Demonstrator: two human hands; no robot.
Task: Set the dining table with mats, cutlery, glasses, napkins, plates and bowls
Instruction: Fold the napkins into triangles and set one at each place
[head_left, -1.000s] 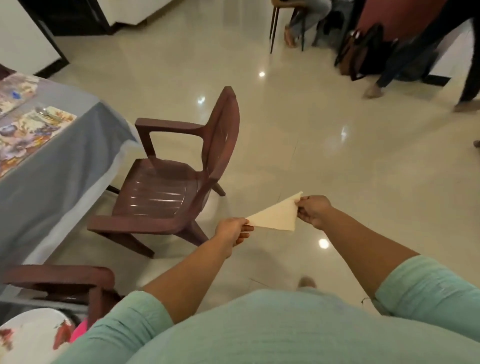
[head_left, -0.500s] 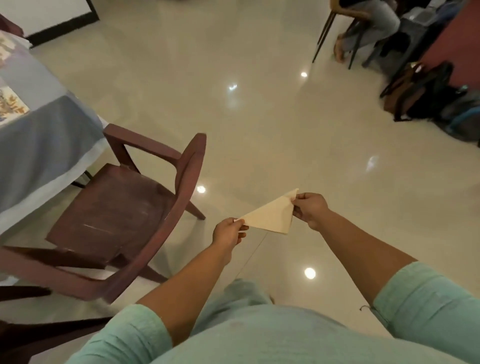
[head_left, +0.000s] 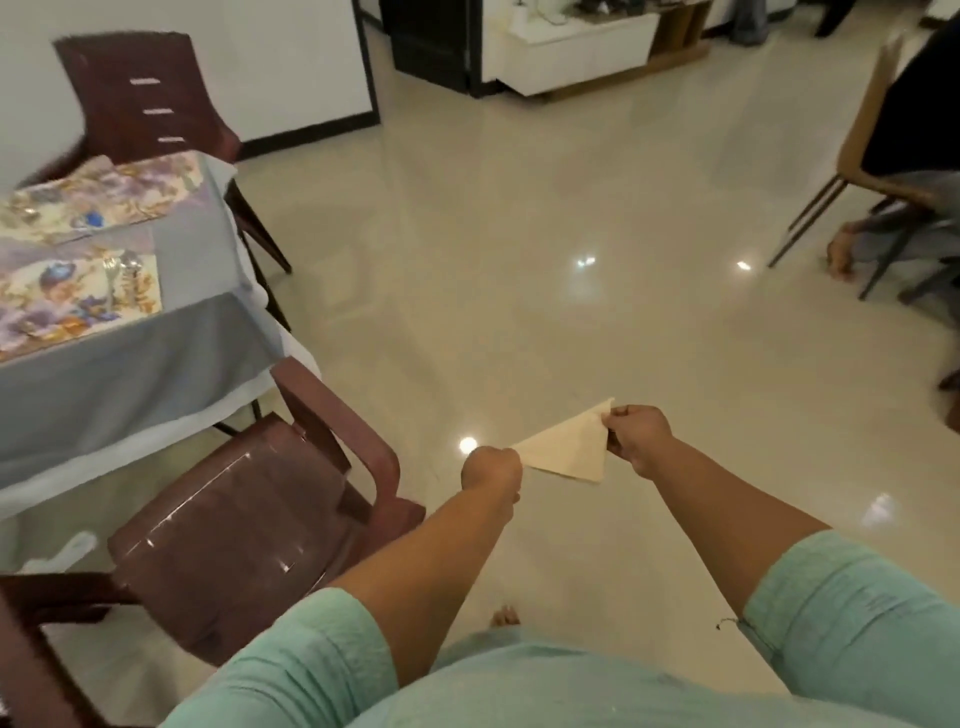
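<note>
Glossy floor tiles spread under me while my left hand (head_left: 491, 467) and right hand (head_left: 636, 436) each pinch a corner of the folded napkin (head_left: 563, 449), held taut in mid-air, which I should carry flat toward the table (head_left: 171, 343) at ten o'clock.

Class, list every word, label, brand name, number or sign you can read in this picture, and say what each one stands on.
None: no readable text shows anywhere.
The napkin, pinched by the left hand and the right hand, is plain.
The placemats on the table carry a floral print only.
The chair shows no label.
The far shelf items are too blurred to read.
</note>
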